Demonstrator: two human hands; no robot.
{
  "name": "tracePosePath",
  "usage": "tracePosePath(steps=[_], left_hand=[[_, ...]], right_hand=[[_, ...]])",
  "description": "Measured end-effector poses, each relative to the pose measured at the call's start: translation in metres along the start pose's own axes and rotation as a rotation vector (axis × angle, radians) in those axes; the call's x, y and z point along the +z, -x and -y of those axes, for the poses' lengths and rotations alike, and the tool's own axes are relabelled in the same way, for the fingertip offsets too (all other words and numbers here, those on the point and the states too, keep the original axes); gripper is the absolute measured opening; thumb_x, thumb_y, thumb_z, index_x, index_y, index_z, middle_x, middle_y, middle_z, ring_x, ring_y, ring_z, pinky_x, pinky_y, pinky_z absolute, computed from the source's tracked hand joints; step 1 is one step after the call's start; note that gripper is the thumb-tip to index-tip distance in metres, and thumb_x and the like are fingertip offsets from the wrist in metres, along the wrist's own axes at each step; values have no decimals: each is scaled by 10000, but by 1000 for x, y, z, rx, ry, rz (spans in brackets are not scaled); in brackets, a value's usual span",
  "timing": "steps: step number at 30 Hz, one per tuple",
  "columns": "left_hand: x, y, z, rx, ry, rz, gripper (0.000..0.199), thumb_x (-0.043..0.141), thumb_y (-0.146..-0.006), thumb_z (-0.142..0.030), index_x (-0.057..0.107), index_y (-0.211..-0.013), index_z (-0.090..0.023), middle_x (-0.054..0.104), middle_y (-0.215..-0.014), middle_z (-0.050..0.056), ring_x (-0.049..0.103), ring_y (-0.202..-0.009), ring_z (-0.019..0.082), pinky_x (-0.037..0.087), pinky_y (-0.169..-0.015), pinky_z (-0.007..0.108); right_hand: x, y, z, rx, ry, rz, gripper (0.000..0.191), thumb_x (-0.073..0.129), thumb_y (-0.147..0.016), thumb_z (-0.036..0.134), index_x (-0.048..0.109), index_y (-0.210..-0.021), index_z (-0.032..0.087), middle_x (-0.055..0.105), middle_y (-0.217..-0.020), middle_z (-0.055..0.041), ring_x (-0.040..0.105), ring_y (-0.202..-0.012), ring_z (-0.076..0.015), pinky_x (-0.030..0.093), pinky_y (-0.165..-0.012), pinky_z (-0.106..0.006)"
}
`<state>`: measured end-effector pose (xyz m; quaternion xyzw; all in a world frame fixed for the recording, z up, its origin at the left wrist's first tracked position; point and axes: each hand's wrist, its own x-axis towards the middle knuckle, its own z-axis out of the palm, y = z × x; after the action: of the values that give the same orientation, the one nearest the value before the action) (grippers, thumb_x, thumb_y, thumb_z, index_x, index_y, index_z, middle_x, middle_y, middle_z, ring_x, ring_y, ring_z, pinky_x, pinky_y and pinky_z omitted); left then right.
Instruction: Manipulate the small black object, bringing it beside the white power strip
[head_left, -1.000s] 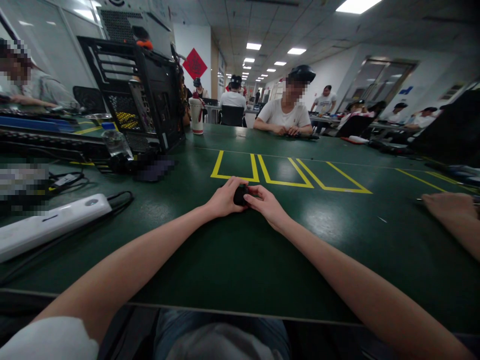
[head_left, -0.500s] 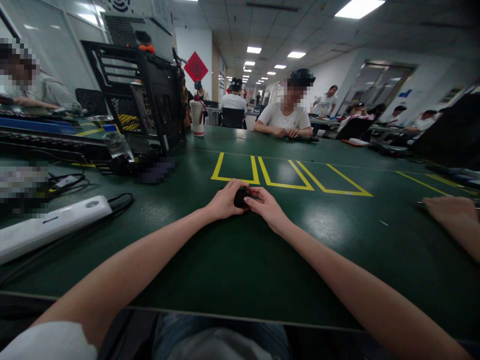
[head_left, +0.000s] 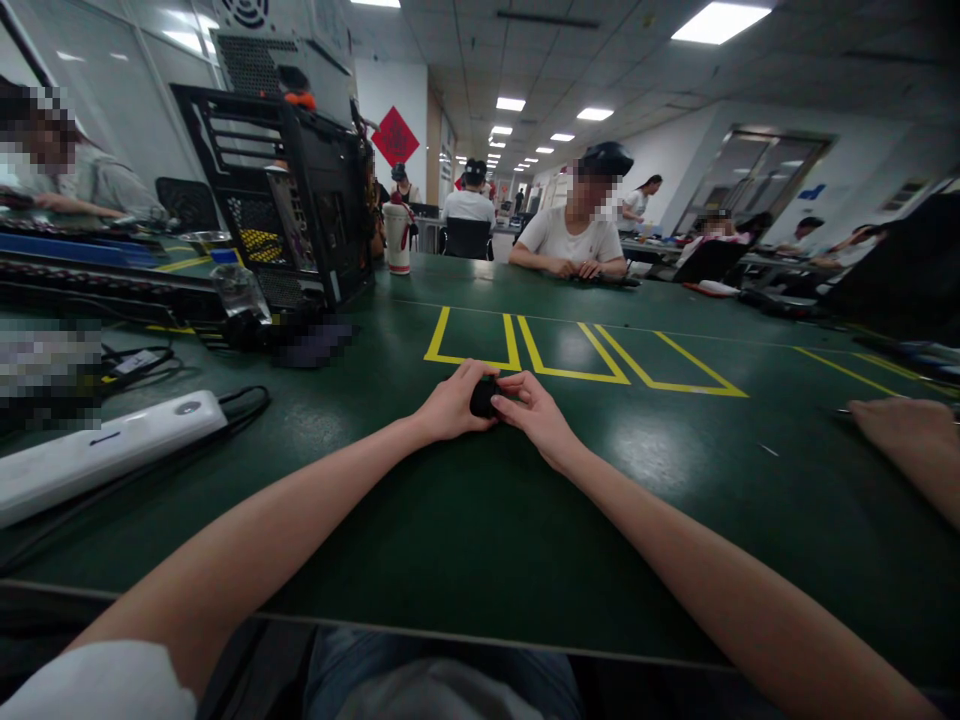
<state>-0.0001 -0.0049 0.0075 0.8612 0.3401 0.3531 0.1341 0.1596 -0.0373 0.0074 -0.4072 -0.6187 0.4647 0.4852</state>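
A small black object (head_left: 484,398), rounded and too dark to name, is held between my two hands over the green table (head_left: 450,540). My left hand (head_left: 452,402) is curled round its left side, thumb below and fingers above. From the right, the thumb and fingertips of my right hand (head_left: 534,412) pinch its edge. Part of the object is hidden by my fingers. Just beyond my hands, yellow tape outlines (head_left: 472,358) mark the tabletop.
On the left are a white power strip (head_left: 112,450) with a black cable and an open black computer case (head_left: 300,200). A white cup (head_left: 397,238) stands behind the case. A co-worker (head_left: 574,235) sits opposite; another person's hand (head_left: 907,430) rests at the right.
My hands stay in nearly the same place, still around the black object. The view has shifted very slightly. In the background, a standing person has turned and leaned.
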Motion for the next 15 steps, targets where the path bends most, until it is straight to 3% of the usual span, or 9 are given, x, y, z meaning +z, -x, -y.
tracePosePath(steps=[4,15], left_hand=[[0,0,1,6,-5,4,586,666,-588,-258,379,-1099,-238,451,-1102,47,479,-1017,226,438,-822,392],[-1,0,-1,0,5,8,578,660,-599,-262,381,-1104,-248,447,-1115,50,474,-1028,233,435,-829,408]], right_hand=[[-1,-2,-1,31,1,13,307,586,-703,313,485,-984,241,526,-998,-23,535,-918,-153,439,-826,-364],[1,2,3,-2,-2,15,222,570,-714,341,494,-895,238,530,-989,-12,529,-925,-148,446,-809,-348]])
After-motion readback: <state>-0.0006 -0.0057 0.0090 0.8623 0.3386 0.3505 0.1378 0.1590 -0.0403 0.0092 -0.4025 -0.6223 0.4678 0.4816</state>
